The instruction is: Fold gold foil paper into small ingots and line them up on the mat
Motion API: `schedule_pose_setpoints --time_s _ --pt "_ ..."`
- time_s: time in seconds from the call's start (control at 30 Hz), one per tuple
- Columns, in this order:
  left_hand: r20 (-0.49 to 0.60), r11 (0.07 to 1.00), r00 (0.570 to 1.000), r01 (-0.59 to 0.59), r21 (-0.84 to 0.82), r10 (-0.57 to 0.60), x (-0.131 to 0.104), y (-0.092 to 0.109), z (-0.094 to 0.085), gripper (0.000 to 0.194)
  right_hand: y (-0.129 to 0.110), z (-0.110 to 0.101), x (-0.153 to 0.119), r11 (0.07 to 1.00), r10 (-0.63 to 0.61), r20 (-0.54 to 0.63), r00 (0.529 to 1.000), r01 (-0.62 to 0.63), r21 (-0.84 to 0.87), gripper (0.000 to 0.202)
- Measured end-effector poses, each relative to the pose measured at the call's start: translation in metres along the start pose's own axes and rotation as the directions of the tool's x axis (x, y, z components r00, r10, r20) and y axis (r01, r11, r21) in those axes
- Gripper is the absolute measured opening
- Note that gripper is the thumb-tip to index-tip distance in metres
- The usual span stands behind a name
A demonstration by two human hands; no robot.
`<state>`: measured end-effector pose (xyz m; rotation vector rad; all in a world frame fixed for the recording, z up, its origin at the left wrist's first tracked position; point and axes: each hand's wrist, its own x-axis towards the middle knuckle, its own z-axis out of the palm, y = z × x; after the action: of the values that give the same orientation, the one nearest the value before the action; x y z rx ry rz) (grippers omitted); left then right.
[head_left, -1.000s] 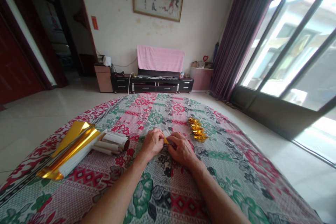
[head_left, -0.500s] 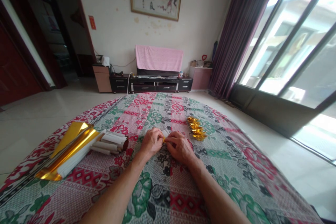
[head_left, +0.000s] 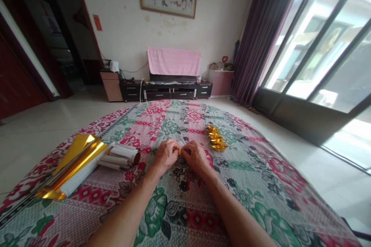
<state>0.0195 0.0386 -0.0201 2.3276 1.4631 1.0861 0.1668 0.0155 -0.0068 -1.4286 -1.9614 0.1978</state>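
At the middle of the table, my left hand (head_left: pixel 167 154) and my right hand (head_left: pixel 196 156) meet with fingers pinched. Between the fingertips is a small piece of gold foil paper (head_left: pixel 179 151), mostly hidden by the fingers. A bit of white paper (head_left: pixel 182 143) shows just behind it. To the right stands a row of folded gold foil pieces (head_left: pixel 216 139), apart from my hands. On the left lie gold foil sheets (head_left: pixel 84 162), partly rolled, with white rolled paper (head_left: pixel 121 155) beside them.
A flowered cloth (head_left: pixel 243 189) covers the round table. Beyond it stand a low black cabinet (head_left: pixel 171 92) and a pink cloth (head_left: pixel 174 61) draped over a screen. A purple curtain (head_left: pixel 257 34) and glass doors are on the right.
My fingertips have shifted slightly on the gold foil paper, with the right fingers more closely pinched. The whole view has tilted a little; the other things lie as before.
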Motion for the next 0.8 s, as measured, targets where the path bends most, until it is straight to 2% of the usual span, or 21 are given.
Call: schedule_pose_setpoints --time_s 0.3,0.4,0.53,0.67,0.8 --pt "-0.02 0.997 0.999 0.044 0.067 -0.042 -0.007 0.015 -0.011 0.011 -0.002 -0.002 -0.003 1.0 -0.026 -0.017 1.0 0.026 -0.012 0.014" --pt "0.011 0.991 1.0 -0.006 0.134 0.005 -0.01 0.02 -0.014 0.011 -0.001 -0.002 -0.005 0.999 -0.049 -0.031 0.998 0.049 -0.015 0.015" --pt "0.081 0.972 0.993 -0.097 0.213 0.081 -0.011 0.026 -0.019 0.02 -0.001 0.0 -0.006 0.998 -0.048 -0.063 0.997 0.046 -0.034 0.011" --pt "0.131 0.967 0.984 -0.145 0.21 0.12 -0.012 0.027 -0.021 0.022 -0.001 0.001 -0.007 0.997 -0.015 -0.089 0.996 0.008 -0.076 0.024" --pt "0.14 0.97 0.98 -0.162 0.18 0.138 -0.013 0.027 -0.022 0.02 -0.001 -0.002 -0.005 0.994 -0.055 -0.036 0.998 0.051 -0.101 0.017"
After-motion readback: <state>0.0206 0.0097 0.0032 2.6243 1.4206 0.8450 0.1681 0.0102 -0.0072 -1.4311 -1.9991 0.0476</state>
